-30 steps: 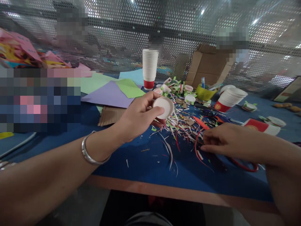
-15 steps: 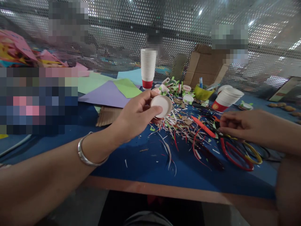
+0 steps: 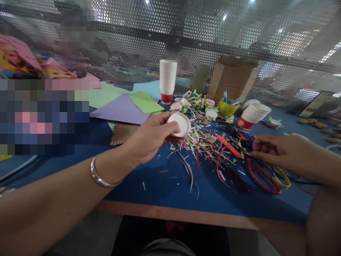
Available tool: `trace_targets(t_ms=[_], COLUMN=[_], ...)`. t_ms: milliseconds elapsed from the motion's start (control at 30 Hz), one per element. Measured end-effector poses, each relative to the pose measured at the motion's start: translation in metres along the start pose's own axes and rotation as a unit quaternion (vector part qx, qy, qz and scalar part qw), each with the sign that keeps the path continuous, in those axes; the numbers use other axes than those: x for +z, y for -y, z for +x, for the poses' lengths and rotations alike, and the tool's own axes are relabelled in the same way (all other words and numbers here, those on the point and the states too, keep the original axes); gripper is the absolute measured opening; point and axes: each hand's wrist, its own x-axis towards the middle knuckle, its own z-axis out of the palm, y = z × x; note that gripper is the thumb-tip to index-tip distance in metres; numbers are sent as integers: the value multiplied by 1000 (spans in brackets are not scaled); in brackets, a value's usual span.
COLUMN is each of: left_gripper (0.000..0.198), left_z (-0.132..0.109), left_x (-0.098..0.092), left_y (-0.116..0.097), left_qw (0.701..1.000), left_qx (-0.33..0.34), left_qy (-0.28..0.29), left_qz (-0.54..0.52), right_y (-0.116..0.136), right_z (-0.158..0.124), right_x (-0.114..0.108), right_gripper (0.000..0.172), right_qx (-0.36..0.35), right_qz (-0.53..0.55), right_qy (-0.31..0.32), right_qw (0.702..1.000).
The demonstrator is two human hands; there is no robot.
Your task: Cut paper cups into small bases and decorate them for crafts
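Note:
My left hand point(image 3: 151, 137) is raised over the blue table point(image 3: 165, 185) and grips a small white paper cup bottom point(image 3: 179, 124) between thumb and fingers. A silver bangle point(image 3: 99, 176) circles that wrist. My right hand point(image 3: 277, 151) lies low on the right, its fingers curled together at the red and yellow scissor handles point(image 3: 266, 174); whether it grips them I cannot make out. Between the hands lies a heap of red, white and green paper scraps point(image 3: 207, 145), with an orange tool point(image 3: 227, 145) in it.
A tall stack of white cups with a red base point(image 3: 167, 81) stands at the back centre. A tilted cup stack point(image 3: 253, 114) lies right of it. Coloured paper sheets point(image 3: 122, 103), a cardboard box point(image 3: 231, 80) and a yellow-green bowl point(image 3: 226, 106) sit before a perforated metal screen.
My right hand has moved from the scrap pile further right to the scissor handles. My left hand has kept hold of the white cup bottom with little movement.

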Motion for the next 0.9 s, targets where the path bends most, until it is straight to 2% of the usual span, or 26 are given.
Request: trace_targets(t_ms=[100,133,233,367,567,700,900], left_gripper=[20,20,20,23,34,47,56], left_z=[-3,-4,-5,-6,-8,-7,-8], left_x=[1,1,2,1,2,3,5], left_y=[-2,-2,-2,1,5,5,-1], left_qw=[1000,999,998,996,988,979,960], left_qx=[-26,-34,-54,-81,-126,-147,-169], left_qy=[-7,-13,-23,11,50,73,75], left_qz=[4,1,-23,-43,-71,-123,-211], right_y=[24,31,47,57,69,68,70], right_z=[-9,-11,-17,-20,-17,-20,-22], right_x=[7,11,24,34,31,31,33], right_gripper=[24,24,26,22,23,17,15], right_qx=[-9,-11,-35,-24,-10,-23,-9], right_qz=[46,66,72,5,-88,-126,-179], right_qy=[17,62,124,131,122,112,102], right_qw=[999,996,989,991,989,985,978])
